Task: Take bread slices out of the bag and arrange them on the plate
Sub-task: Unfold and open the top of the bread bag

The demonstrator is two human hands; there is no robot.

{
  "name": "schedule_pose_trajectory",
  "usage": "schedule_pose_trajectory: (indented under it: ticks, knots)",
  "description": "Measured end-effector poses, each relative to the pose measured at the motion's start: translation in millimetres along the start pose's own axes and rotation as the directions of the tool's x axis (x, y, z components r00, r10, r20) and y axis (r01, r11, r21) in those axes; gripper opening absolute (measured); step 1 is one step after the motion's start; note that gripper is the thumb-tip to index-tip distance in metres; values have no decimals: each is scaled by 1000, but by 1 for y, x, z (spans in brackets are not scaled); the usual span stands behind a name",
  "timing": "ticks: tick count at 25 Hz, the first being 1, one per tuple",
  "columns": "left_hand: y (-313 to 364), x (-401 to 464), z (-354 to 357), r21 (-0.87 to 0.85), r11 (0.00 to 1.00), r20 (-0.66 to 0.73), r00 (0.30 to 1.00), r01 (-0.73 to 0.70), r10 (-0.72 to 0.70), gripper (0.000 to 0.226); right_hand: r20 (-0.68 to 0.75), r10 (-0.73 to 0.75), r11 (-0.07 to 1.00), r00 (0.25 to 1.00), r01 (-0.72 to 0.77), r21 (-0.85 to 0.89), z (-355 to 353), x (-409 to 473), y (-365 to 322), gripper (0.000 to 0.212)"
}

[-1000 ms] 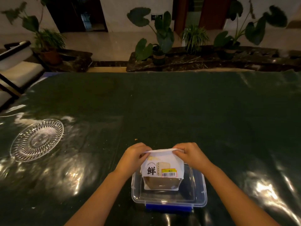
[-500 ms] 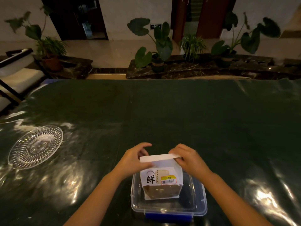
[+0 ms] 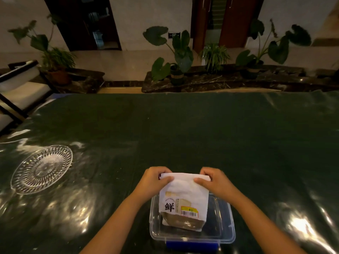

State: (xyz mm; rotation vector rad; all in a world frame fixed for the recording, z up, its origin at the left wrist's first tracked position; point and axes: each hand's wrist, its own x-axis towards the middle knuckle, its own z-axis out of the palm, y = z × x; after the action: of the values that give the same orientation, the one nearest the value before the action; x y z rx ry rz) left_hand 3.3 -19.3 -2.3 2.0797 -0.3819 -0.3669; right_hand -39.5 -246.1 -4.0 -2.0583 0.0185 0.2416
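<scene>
Behind both pinching hands (image 3: 155, 180) (image 3: 213, 181), the bread bag (image 3: 184, 197) mouth stays hidden, slices unseen.

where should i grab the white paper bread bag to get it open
Grip the white paper bread bag at its folded top strip, one corner per hand, from above. It stands upright in the clear plastic box, so only the top is free; the left hand and right hand already pinch there.

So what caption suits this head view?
Both hands grip the bread bag top; glass plate waits.
</scene>
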Motion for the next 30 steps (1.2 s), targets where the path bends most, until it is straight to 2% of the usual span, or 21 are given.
schedule_pose_trajectory:
  ticks: [2,3,6,8,9,11,13,15,17,21,25,26,27,28,29,30]
  knots:
    - [1,2,1,0,999,54,998,39,-39,10,-8,-20,999,1000,20,-49,2,-4,0,14]
    - [3,3,1,5,999,79,996,48,-48,10,-29,-78,989,997,74,-127,2,-6,-1,16]
    - [9,4,0,-21,999,106,993,48,-46,9,-20,-348,849,937,306,-431,2,-10,-5,21]
    - [10,1,-2,-10,1000,82,997,14,-13,24,-8,-453,775,892,389,-497,1,-11,-8,19]
    - [10,-1,-2,22,1000,61,998,-12,11,30,-27,-470,778,882,399,-484,0,-10,-9,18]
    - [11,-3,-4,127,987,12,995,-98,98,32,-108,-420,857,901,354,-376,0,-10,-12,14]
    - [16,-2,-7,176,971,-25,985,-161,168,19,-141,-241,957,960,210,-200,-2,-5,-17,8]
    - [19,0,-9,140,980,-40,989,-139,146,15,-67,-63,996,996,59,-61,-4,1,-23,10]
    - [21,1,-7,83,993,-32,996,-81,84,14,23,16,1000,1000,-16,-3,-6,4,-26,17]
    - [18,-2,-1,19,1000,-87,996,-23,25,9,47,49,997,998,-52,61,-9,4,-27,16]
    - [17,-3,4,-213,960,-87,975,181,-203,3,4,29,990,1000,-29,138,-11,1,-26,13]
    - [19,-5,7,-210,960,-138,967,185,-216,9,-5,28,992,1000,-27,122,-11,1,-27,13]
    - [20,-8,10,-118,984,-233,959,136,-161,23,-14,33,995,999,-32,99,-12,0,-27,13]
    - [20,-12,13,58,998,-336,942,33,-12,40,-24,43,996,999,-41,74,-13,0,-28,13]
    - [20,-17,16,284,953,-344,916,-106,204,52,-26,51,997,998,-50,56,-14,1,-29,13]
    - [17,-21,19,502,829,-262,871,-245,416,56,-21,53,998,998,-52,46,-15,2,-31,12]
